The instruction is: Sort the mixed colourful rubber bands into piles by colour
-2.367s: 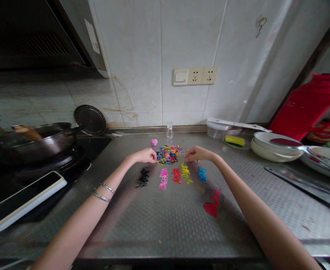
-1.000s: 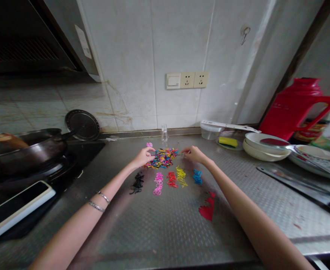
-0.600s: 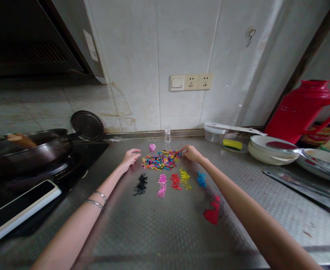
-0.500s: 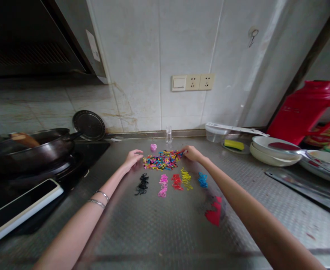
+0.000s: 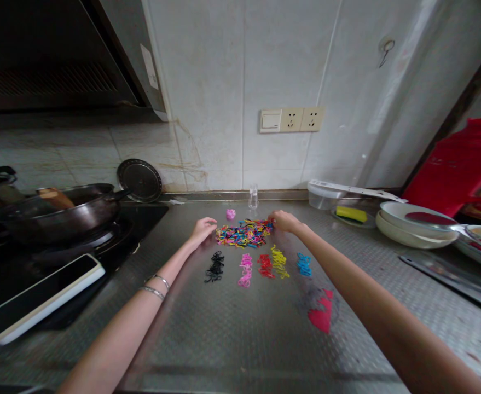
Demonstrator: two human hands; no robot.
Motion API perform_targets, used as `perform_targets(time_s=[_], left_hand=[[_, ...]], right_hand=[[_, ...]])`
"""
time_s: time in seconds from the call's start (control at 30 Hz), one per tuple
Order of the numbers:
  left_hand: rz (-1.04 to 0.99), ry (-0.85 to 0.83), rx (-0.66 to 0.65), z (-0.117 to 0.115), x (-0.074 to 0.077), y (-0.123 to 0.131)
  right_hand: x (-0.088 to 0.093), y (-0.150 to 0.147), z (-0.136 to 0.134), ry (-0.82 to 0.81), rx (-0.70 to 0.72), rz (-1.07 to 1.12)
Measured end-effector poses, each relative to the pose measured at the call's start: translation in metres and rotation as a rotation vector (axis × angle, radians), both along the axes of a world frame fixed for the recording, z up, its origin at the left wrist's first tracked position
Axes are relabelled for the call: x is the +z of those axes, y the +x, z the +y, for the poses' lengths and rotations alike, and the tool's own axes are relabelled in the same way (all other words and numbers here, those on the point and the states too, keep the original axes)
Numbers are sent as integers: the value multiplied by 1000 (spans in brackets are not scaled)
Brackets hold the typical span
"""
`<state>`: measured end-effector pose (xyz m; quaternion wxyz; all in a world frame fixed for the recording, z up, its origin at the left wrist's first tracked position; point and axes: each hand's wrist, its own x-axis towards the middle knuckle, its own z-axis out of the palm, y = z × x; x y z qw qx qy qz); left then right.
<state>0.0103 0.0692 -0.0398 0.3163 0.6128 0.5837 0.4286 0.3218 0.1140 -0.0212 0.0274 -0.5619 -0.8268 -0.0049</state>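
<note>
In the head view, a pale grey tiled wall (image 5: 203,65) rises behind a textured silver-grey metal worktop (image 5: 224,339). Near the worktop's back edge, around its middle, lies a loose heap of thin multicoloured rubbery bands (image 5: 244,233), which has spread wider than it was a couple of seconds ago. The left hand (image 5: 202,230), which was against the heap a second ago, now sits just beside its left end, fingers loosely parted and apparently holding nothing. The right hand (image 5: 285,221), then apart, has come to the heap's right end, fingertips bent; whether they grasp a band cannot be told. The heap thus lies between both hands, its colours probably easier to tell apart. Towards the front edge, the small separate piles of black (image 5: 215,266), pink (image 5: 245,271), red (image 5: 265,266), yellow (image 5: 279,262) and blue bands (image 5: 304,264) look unchanged; a pink bunch (image 5: 231,214) remains behind the heap.
</note>
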Motion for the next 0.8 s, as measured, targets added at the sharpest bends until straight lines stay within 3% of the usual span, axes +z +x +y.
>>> perform_targets(time_s=[0.3,0.53,0.63,0.8], left_hand=[[-8,-2,4,-2,1,1],[-11,32,-6,0,-1,0],[-16,38,-4,1,-2,0],[-33,34,7,1,-3,0]], right_hand=[[-5,8,0,27,-28,60],[1,26,-13,34,41,260],[7,37,-27,-64,59,313],[10,54,-56,-393,56,370]])
